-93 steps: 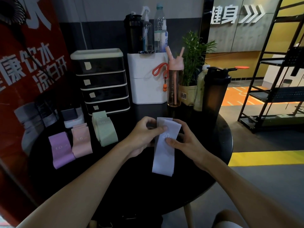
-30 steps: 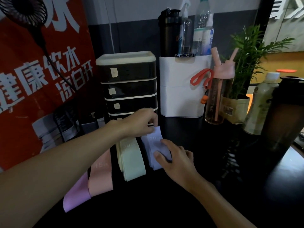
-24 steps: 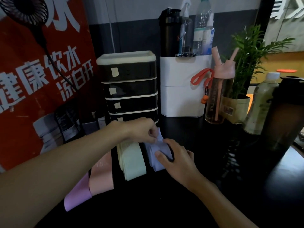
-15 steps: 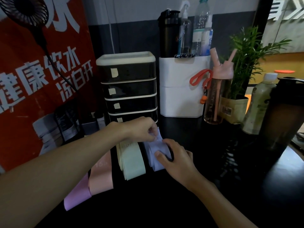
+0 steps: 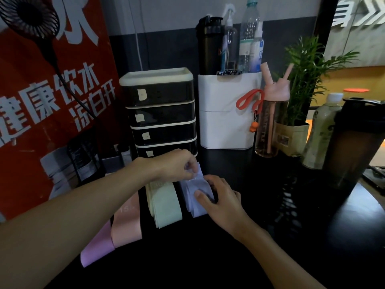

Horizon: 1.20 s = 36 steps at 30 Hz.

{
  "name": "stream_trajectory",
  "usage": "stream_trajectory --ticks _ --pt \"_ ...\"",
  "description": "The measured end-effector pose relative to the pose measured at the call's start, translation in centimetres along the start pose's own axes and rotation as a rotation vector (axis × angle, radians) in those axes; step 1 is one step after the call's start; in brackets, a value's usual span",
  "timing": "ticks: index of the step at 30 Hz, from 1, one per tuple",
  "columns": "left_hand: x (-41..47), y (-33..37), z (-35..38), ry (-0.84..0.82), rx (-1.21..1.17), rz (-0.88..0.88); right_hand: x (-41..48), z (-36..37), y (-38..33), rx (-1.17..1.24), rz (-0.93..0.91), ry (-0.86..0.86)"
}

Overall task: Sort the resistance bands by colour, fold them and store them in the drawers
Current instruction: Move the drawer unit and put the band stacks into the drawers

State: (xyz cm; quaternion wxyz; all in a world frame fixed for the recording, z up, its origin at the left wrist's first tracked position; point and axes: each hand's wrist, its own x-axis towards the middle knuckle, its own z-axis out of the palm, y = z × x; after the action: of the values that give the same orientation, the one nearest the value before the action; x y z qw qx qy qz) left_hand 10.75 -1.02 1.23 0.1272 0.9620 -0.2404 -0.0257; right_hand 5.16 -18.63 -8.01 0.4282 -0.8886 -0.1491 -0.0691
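Four resistance bands lie side by side on the black table (image 5: 239, 257): a purple band (image 5: 98, 245) at the left, then a pink band (image 5: 127, 222), a pale green stack (image 5: 164, 205) and a lavender-blue band (image 5: 192, 197). My left hand (image 5: 175, 166) pinches the far end of the lavender-blue band. My right hand (image 5: 218, 200) rests on its near part, thumb pressing it down. Behind them stands a black drawer unit (image 5: 160, 113) with cream trim and small labels, all drawers closed.
A white holder (image 5: 227, 115) with bottles stands right of the drawers. Further right are a pink-lidded bottle (image 5: 270, 122), a potted plant (image 5: 300, 97), a pale bottle (image 5: 320, 130) and a dark shaker (image 5: 354, 147). A red banner (image 5: 41, 101) and a fan (image 5: 27, 15) fill the left.
The lavender-blue band moved from the table's middle to beside the green stack. Over the last second my left hand came down onto its far end; both hands have barely shifted since.
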Motion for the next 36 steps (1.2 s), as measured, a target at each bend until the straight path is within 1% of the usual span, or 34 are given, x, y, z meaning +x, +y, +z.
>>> stream_trajectory --ticks 6,10,12,16,20,22,25,27,31,36 --pt "-0.4 0.0 -0.3 0.028 -0.016 -0.007 -0.3 -0.3 -0.2 0.063 0.036 0.043" --pt "-0.8 -0.3 -0.9 0.135 -0.039 -0.049 1.0 -1.3 -0.9 0.054 0.051 0.091" --pt "-1.3 -0.8 -1.6 0.228 -0.058 -0.09 2.7 -2.3 -1.9 0.039 0.041 0.1" --pt "-2.2 -2.5 -3.6 0.504 -0.104 -0.195 7.7 -4.3 -5.1 0.031 -0.037 0.102" --pt "-2.3 -4.2 -6.4 0.702 -0.202 -0.304 12.8 -5.3 -8.2 0.008 -0.067 0.071" --pt "-1.9 -4.9 -7.6 0.778 -0.277 -0.353 15.1 -5.3 -9.2 0.013 -0.061 0.085" --pt "-1.2 -6.3 -9.0 0.839 -0.395 -0.436 17.8 -5.2 -9.9 0.063 -0.034 0.091" --pt "-0.6 -7.5 -9.6 0.872 -0.47 -0.453 19.3 -5.2 -10.0 0.097 -0.012 0.07" --pt "0.8 -9.6 -10.1 0.861 -0.598 -0.465 21.5 -4.9 -9.7 0.13 -0.013 0.028" --pt "1.9 -10.6 -9.2 0.884 -0.667 -0.421 23.3 -4.7 -9.3 0.275 -0.093 -0.01"
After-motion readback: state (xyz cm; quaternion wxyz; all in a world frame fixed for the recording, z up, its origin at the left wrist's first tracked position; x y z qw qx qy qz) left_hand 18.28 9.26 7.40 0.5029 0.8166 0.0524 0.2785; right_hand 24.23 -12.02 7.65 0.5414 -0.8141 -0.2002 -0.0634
